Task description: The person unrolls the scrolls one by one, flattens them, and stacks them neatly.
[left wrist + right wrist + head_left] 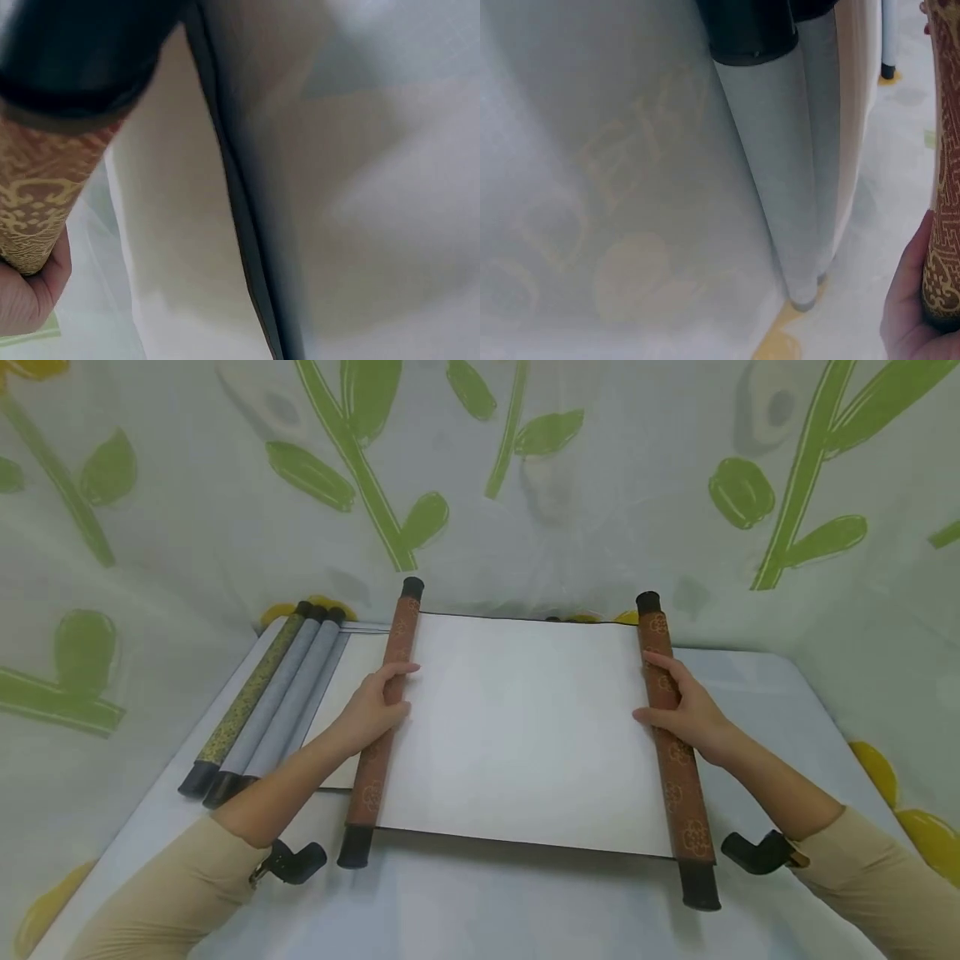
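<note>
A partly unrolled hanging scroll spans the middle of the head view, its white sheet (525, 727) blank between two brown patterned rolls with black end knobs. My left hand (375, 706) grips the left roll (372, 781), fingers over the far side and thumb nearer me. The right roll (686, 802) is held by my right hand (686, 714) in a similar way. Shadow shows on the table under the sheet's lower edge. In the left wrist view the brown roll (37, 180) looms close; in the right wrist view the other roll (946, 187) stands at the right edge.
On the left of the white table (480, 902) lie a yellow-green patterned scroll (251, 693) and grey rolled scrolls (296, 693) side by side. Another pale sheet (352, 668) extends beneath the left roll. A leaf-printed curtain (600, 543) rises behind.
</note>
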